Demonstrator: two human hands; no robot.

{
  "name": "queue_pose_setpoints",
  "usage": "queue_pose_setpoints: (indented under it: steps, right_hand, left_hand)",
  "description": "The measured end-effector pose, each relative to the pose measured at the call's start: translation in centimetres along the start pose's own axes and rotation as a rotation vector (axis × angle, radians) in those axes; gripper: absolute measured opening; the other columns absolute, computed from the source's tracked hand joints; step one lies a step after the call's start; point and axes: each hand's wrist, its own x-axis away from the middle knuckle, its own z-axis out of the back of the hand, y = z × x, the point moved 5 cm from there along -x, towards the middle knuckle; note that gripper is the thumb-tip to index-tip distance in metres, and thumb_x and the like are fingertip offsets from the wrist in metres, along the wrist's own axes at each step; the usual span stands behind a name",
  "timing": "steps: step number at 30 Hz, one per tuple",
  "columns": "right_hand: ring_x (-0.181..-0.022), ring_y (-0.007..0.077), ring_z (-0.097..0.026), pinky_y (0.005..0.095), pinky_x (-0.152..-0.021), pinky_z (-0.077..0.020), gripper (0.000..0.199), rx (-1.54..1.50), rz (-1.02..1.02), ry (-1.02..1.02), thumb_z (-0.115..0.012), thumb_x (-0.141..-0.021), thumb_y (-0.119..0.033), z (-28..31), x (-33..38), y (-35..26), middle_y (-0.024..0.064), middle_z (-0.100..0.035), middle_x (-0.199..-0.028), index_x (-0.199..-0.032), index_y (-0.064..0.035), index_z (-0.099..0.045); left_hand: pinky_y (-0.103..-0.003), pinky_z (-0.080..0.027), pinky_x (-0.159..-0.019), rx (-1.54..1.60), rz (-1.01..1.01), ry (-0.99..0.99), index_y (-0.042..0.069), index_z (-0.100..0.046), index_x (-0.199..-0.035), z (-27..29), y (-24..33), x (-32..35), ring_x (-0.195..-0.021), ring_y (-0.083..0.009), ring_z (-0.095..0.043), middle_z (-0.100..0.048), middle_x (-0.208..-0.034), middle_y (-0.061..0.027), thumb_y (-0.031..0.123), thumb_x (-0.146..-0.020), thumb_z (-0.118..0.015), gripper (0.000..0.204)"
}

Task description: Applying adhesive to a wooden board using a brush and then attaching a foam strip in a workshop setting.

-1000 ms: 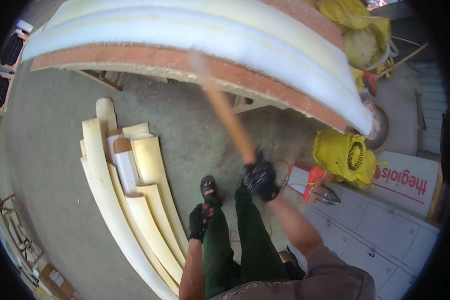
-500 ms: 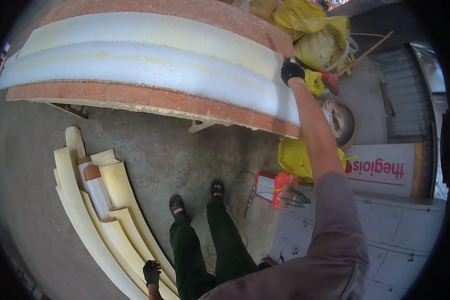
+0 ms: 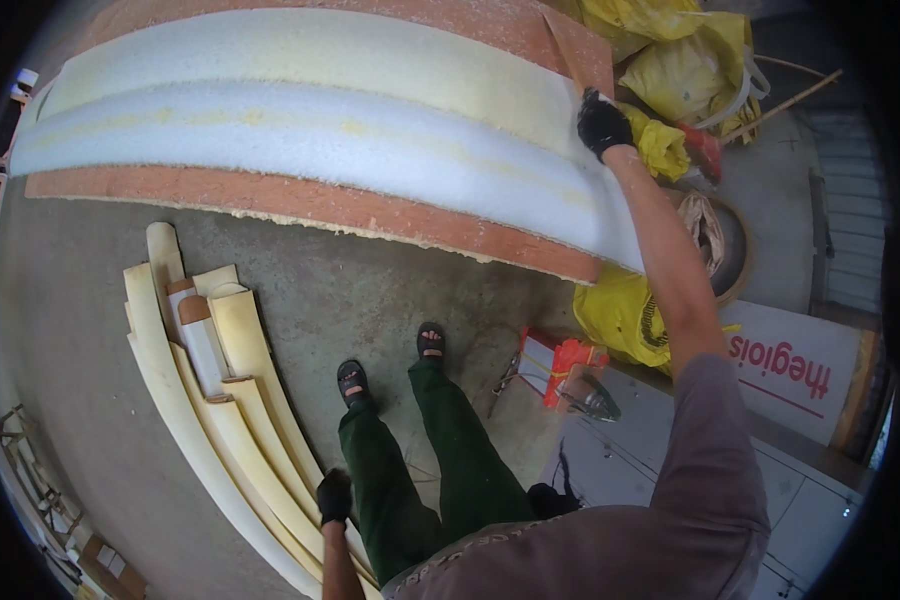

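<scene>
My right hand (image 3: 603,124), in a black glove, is closed at the right end of a long, curved white foam piece (image 3: 300,120). From its fingers a thin, tapered brownish strip (image 3: 564,50) points away over the reddish-brown board (image 3: 270,190); its exact kind cannot be made out. The foam lies along that board, which is curved and rough-edged. My left hand (image 3: 335,497), also black-gloved, hangs low beside my leg, with its fingers curled and nothing visible in them. Below it in the view lie long, curved cream panels (image 3: 175,370) stacked on the floor.
Yellow sacks (image 3: 675,80) and a thin stick (image 3: 782,105) are at the far right. A yellow bag (image 3: 625,318), a round tub (image 3: 735,240), a red-and-white box (image 3: 540,365) and grey cabinets (image 3: 630,440) stand along my right. Wooden frames (image 3: 45,480) are at the left.
My view has shifted a little. The right hand has turned at the foam's end, and the thin strip now shows beyond it. The left hand has moved up and right, towards my leg.
</scene>
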Motion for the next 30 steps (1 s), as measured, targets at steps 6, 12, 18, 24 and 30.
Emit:
queue_pose_setpoints:
  steps: [6,12,18,24,30]
  right_hand:
    - [-0.071,0.0321,-0.062,0.0371,-0.064,-0.0504,0.026,-0.814,-0.163,0.372,-0.053,-0.095,-0.02,3.1,11.0,7.5,0.0175,-0.064,-0.089,-0.099,0.0043,-0.059]
    - [-0.063,0.0115,-0.044,0.0231,-0.056,-0.0325,0.03,-2.277,-0.434,0.028,-0.047,-0.1,-0.03,4.5,25.4,8.4,0.0038,-0.05,-0.075,-0.102,-0.0017,-0.053]
    - [-0.07,0.0161,-0.055,0.0274,-0.059,-0.0468,0.042,-1.962,-0.641,-0.031,-0.066,-0.089,-0.029,2.4,39.0,16.0,0.0125,-0.061,-0.088,-0.117,-0.0058,-0.044]
    - [-0.065,0.0179,-0.06,0.0293,-0.055,-0.0479,0.041,-1.902,-0.902,0.126,-0.071,-0.085,-0.03,1.2,46.4,17.7,0.0104,-0.061,-0.081,-0.108,-0.0031,-0.051]
    - [-0.073,0.022,-0.064,0.0332,-0.066,-0.0522,0.047,-2.042,-0.994,0.11,-0.071,-0.083,-0.018,-1.7,52.4,18.3,0.0156,-0.066,-0.096,-0.116,-0.0044,-0.041]
  left_hand:
    - [-0.048,-0.041,-0.1,-0.03,-0.452,0.436,0.009,-0.047,-0.134,10.4,37.2,-21.4,-0.122,-0.041,-0.047,-0.051,-0.131,-0.021,0.02,-0.085,-0.066,0.054]
    - [-0.055,-0.039,-0.098,-0.292,-0.921,0.728,0.004,-0.057,-0.119,15.7,58.9,-38.0,-0.114,-0.0398,-0.051,-0.057,-0.119,-0.0219,0.035,-0.088,-0.061,0.043]
    - [-0.062,-0.029,-0.103,-0.463,-0.982,0.368,-0.003,-0.053,-0.123,3.8,70.9,-35.3,-0.122,-0.0438,-0.045,-0.05,-0.126,-0.0289,0.056,-0.089,-0.048,0.068]
    - [-0.064,-0.029,-0.101,-0.483,-1.287,0.178,0.008,-0.044,-0.138,-6.6,80.1,-30.8,-0.125,-0.0394,-0.043,-0.045,-0.138,-0.0203,0.059,-0.079,-0.061,0.08]
    - [-0.07,-0.024,-0.101,-0.469,-1.361,0.145,0.018,-0.04,-0.143,-11.0,82.5,-30.2,-0.127,-0.0391,-0.04,-0.043,-0.143,-0.0112,0.057,-0.068,-0.07,0.089]
